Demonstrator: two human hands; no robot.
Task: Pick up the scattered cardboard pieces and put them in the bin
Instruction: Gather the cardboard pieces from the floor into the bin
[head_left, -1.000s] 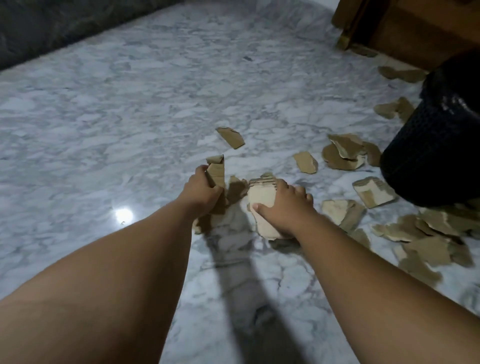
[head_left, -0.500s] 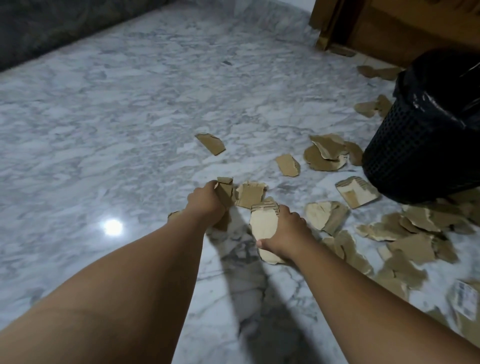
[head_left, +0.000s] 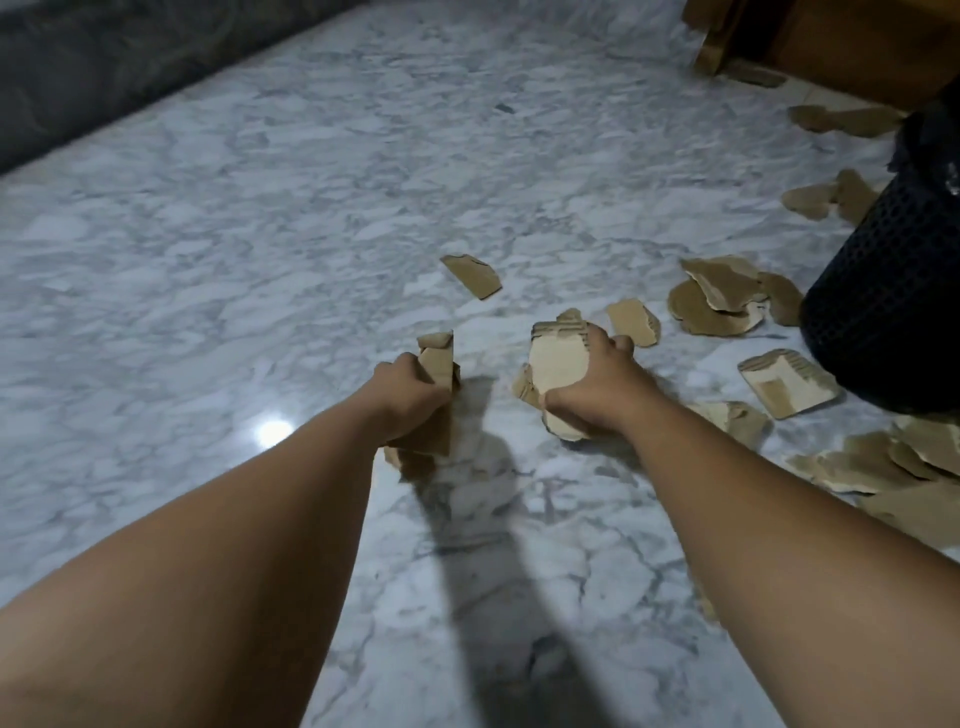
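My left hand (head_left: 410, 392) grips a small stack of brown cardboard pieces (head_left: 436, 364) held upright above the marble floor. My right hand (head_left: 592, 389) holds a pale, torn cardboard stack (head_left: 558, 364) close beside it. Several more cardboard scraps lie scattered to the right: one alone (head_left: 472, 275) beyond my hands, a pile (head_left: 722, 301) near the bin, and a thick piece (head_left: 784, 382) at the bin's foot. The black mesh bin (head_left: 893, 291) with a black liner stands at the right edge, partly cut off.
The floor is white-grey marble (head_left: 311, 208) with a bright light reflection at the left. A wooden piece of furniture (head_left: 831, 47) stands at the top right, with scraps below it. A dark wall base (head_left: 104, 67) runs along the upper left.
Both hands have lifted slightly with their cardboard stacks; the right hand has gathered the loose piece that lay between the hands. The view has swung left, so the bin sits further right.
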